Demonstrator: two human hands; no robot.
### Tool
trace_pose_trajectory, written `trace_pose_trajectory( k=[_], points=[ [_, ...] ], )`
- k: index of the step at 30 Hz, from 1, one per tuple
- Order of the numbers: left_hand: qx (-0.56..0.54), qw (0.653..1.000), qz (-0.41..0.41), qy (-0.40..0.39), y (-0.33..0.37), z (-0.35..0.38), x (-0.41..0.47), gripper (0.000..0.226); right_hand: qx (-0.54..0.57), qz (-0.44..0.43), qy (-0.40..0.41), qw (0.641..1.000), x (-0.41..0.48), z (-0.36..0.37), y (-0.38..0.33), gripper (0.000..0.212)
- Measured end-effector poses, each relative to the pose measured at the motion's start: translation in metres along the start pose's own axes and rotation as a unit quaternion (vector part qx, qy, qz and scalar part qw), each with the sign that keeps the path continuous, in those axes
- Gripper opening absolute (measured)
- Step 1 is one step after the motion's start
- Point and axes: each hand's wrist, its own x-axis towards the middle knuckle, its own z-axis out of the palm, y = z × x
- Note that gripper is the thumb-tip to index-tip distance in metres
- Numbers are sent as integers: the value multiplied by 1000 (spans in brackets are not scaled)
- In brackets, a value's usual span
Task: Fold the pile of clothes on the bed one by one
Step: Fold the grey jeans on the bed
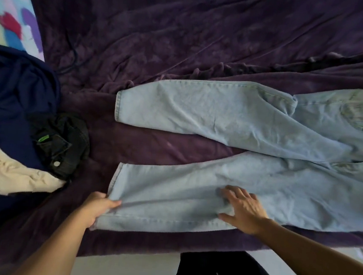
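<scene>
Pale jeans [233, 120] lie spread flat on the bed [163, 36] along its near edge, waist to the right and both legs pointing left, slightly apart. The left hand [96, 206] pinches the hem of the near leg at its near corner, thumb on top and fingers curled under. The right hand [244, 212] rests on the same leg, fingers straight and splayed, holding nothing. At the bed's left edge sits the pile: a navy garment [10, 89], a black one [62, 143] and a cream one [6, 171].
</scene>
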Motion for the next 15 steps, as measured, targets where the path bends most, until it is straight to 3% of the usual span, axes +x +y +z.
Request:
trace_pose_trajectory(
  k=[3, 6, 10, 12, 15],
  points=[
    [142, 981, -16, 132, -21, 31, -5, 34, -28, 18, -61, 998, -19, 16, 19, 81],
    [237, 942, 52, 232, -7, 65, -27, 38, -29, 59, -80, 995, -47, 23, 39, 76],
    [292, 913, 221, 182, 44, 138, -63, 34, 108, 179, 18, 978, -97, 24, 88, 57],
    [334, 886, 297, 126, 69, 187, -85, 29, 198, 281, 97, 934, -120, 21, 129, 53],
    [400, 820, 406, 58, 91, 266, -114, 32, 353, 449, 209, 794, -145, 11, 198, 58]
  ],
)
